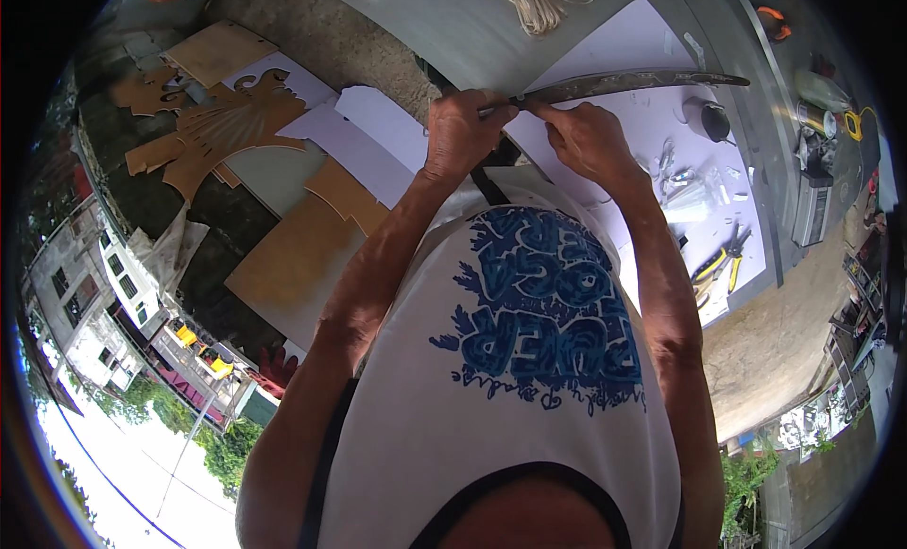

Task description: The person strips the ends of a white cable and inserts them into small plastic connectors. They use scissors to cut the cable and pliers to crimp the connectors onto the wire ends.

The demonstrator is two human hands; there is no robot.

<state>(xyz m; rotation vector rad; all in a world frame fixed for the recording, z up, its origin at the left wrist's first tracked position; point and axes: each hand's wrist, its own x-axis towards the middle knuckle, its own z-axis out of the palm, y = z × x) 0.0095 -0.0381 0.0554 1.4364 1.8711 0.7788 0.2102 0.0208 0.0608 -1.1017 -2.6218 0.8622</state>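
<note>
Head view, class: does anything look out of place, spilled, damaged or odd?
Yes: clear plastic pieces lie scattered over the white sheet, near the yellow-handled pliers, so that part looks untidy. No liquid spill shows. The long dark strip bears pale marks, perhaps wear or reflections.

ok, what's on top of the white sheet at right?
A dark cylindrical object, clear plastic scraps and yellow-handled pliers lie on the white sheet; a long dark strip crosses over it. The right hand and forearm hide whatever's beneath them.
</note>
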